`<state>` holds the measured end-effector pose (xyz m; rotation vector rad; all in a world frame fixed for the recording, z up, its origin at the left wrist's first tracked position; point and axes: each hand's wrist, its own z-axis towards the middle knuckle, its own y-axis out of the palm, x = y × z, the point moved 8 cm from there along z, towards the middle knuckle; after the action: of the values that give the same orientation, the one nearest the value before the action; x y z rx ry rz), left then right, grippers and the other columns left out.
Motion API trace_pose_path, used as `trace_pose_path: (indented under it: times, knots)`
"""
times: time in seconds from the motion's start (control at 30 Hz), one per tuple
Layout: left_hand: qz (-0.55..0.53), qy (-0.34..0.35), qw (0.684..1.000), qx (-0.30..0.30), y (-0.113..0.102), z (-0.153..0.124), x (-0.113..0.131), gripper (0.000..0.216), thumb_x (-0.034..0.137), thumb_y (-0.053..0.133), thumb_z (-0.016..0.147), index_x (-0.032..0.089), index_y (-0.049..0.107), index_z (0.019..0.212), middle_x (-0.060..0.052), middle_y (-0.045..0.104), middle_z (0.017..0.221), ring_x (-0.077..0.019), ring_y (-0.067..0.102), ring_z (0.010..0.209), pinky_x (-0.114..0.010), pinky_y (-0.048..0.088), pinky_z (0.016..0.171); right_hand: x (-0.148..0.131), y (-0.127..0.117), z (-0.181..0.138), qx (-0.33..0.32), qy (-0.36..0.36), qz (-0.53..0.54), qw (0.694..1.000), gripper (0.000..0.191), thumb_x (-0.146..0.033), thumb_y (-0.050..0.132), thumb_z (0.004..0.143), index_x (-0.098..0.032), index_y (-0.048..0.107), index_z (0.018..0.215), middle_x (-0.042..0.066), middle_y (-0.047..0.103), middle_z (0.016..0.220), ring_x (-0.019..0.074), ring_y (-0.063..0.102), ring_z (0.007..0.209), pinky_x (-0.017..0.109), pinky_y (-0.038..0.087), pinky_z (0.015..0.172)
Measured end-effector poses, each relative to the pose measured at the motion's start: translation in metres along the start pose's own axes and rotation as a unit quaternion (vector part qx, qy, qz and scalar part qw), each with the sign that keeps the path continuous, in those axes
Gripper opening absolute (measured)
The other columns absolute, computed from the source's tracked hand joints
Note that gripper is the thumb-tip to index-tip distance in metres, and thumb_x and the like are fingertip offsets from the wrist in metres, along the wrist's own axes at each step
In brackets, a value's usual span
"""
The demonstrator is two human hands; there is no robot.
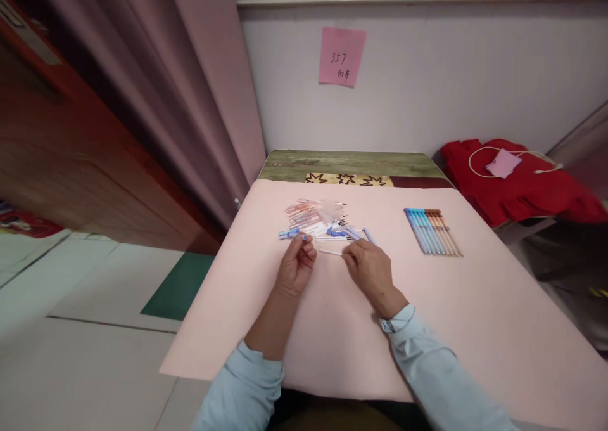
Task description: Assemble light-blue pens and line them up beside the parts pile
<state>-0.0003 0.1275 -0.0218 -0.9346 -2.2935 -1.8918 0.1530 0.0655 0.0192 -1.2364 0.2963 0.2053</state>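
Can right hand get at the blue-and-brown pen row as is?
Probably yes: only pink cover shows between the right hand and the pen row, though the fingers seem to hold a white tube.

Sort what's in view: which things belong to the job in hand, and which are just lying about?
In the job: blue pen part in the left hand; thin white rod in the right hand; pile of pen parts; probably the row of pens.

Lying about: red cloth; white cable.
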Motion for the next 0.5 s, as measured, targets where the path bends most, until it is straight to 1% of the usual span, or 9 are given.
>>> trace_pose_path:
  times: [0.07,0.17,0.23,0.3,0.4,0.43,0.5]
  knots:
    - [-0.004,0.002,1.0,0.008,0.0,0.0,0.0,0.007,0.013,0.06,0.088,0.012,0.061,0.082,-0.002,0.06,0.077,-0.0019,0.053,0.056,-0.011,0.048,0.054,0.002,-0.003,0.0,0.012,0.011,0.0,1.0,0.018,-0.027,0.052,0.092,-0.023,0.069,0.086,0.004,0.067,0.091,0.0178,0.059,0.083,0.029,0.039,0.069]
    - [-0.003,-0.004,1.0,0.025,-0.003,-0.001,-0.002,0.005,0.014,0.06,0.089,0.012,0.062,0.084,-0.002,0.063,0.077,-0.0018,0.054,0.055,-0.011,0.049,0.053,0.008,-0.016,0.001,0.065,0.036,0.021,0.997,0.019,-0.028,0.049,0.093,-0.021,0.066,0.087,0.005,0.067,0.091,0.0189,0.058,0.083,0.03,0.038,0.073]
    - [0.004,-0.022,0.999,0.036,-0.007,-0.002,-0.008,0.003,0.013,0.06,0.089,0.012,0.063,0.087,-0.004,0.067,0.08,-0.0024,0.056,0.055,-0.011,0.05,0.053,0.013,-0.024,-0.001,0.103,0.059,0.066,0.991,0.02,-0.03,0.047,0.093,-0.02,0.063,0.088,0.004,0.067,0.088,0.0183,0.058,0.081,0.029,0.038,0.073]
    - [0.012,-0.047,0.998,0.04,-0.009,-0.003,-0.016,0.004,0.013,0.06,0.089,0.012,0.064,0.09,-0.006,0.07,0.084,-0.0035,0.059,0.056,-0.013,0.052,0.053,0.017,-0.028,-0.003,0.123,0.084,0.142,0.979,0.021,-0.034,0.045,0.094,-0.02,0.061,0.09,0.002,0.067,0.083,0.0161,0.058,0.074,0.027,0.039,0.069]
    - [0.015,-0.071,0.997,0.016,-0.006,-0.006,-0.024,0.007,0.014,0.061,0.088,0.012,0.066,0.093,-0.008,0.072,0.095,-0.0064,0.065,0.065,-0.015,0.055,0.059,0.012,-0.024,-0.007,0.119,0.092,0.245,0.958,0.023,-0.039,0.046,0.094,-0.021,0.059,0.091,-0.001,0.065,0.076,0.0132,0.057,0.066,0.024,0.04,0.062]
    - [0.017,-0.075,0.997,0.001,-0.003,-0.007,-0.025,0.007,0.015,0.063,0.087,0.013,0.066,0.093,-0.009,0.072,0.102,-0.0077,0.066,0.07,-0.016,0.056,0.059,0.008,-0.022,-0.008,0.114,0.085,0.26,0.955,0.023,-0.039,0.047,0.094,-0.021,0.06,0.089,-0.001,0.064,0.074,0.0127,0.056,0.064,0.023,0.04,0.061]
    - [0.027,-0.082,0.996,-0.031,0.002,-0.009,-0.028,0.009,0.017,0.066,0.085,0.013,0.067,0.093,-0.01,0.068,0.117,-0.0091,0.068,0.077,-0.014,0.053,0.055,0.0,-0.018,-0.009,0.103,0.074,0.261,0.957,0.023,-0.039,0.048,0.093,-0.022,0.061,0.086,-0.002,0.063,0.071,0.0119,0.055,0.061,0.023,0.04,0.059]
